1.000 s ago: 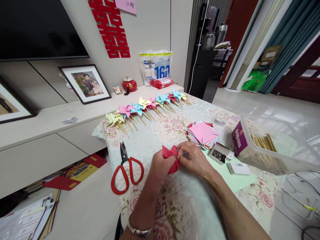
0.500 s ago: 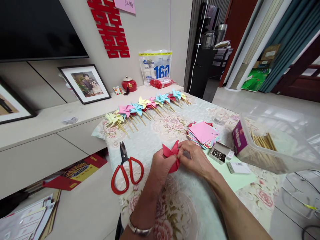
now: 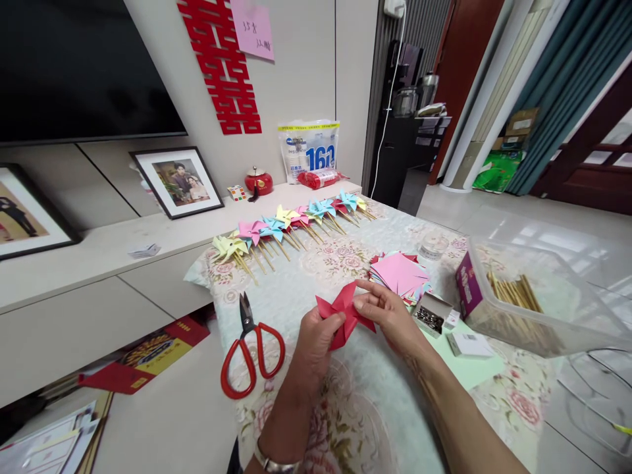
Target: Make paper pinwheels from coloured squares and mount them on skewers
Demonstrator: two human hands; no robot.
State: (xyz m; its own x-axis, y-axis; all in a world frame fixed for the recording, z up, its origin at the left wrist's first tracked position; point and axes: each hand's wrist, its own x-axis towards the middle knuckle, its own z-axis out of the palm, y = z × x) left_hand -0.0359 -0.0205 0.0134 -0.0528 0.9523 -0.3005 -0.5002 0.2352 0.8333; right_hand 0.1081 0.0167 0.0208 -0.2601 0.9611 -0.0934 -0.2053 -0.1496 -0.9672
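A red paper pinwheel (image 3: 345, 311) is held between both hands above the front of the table, its blades folded toward the middle. My left hand (image 3: 318, 336) pinches it from the left, thumb pressed near the centre. My right hand (image 3: 382, 309) grips its right side between thumb and fingers. Whether a pin sits in the centre cannot be made out. To the left lie red-handled scissors (image 3: 251, 349), blades pointing away. Right of my hands is a stack of cut paper squares (image 3: 399, 273), pink on top, beside a small box of metal pins (image 3: 429, 317).
Finished pinwheels on sticks (image 3: 284, 227) lie in a row along the table's back edge. A clear plastic bin (image 3: 523, 329) holds many thin sticks at the right. A small white box (image 3: 469, 345) rests on a pale green sheet (image 3: 476, 372). A clear tape roll (image 3: 433, 245) is behind.
The red pinwheel has spread wider, with a blade now showing at its right. My right fingers have opened out along its upper and right side. The view has tilted up slightly.
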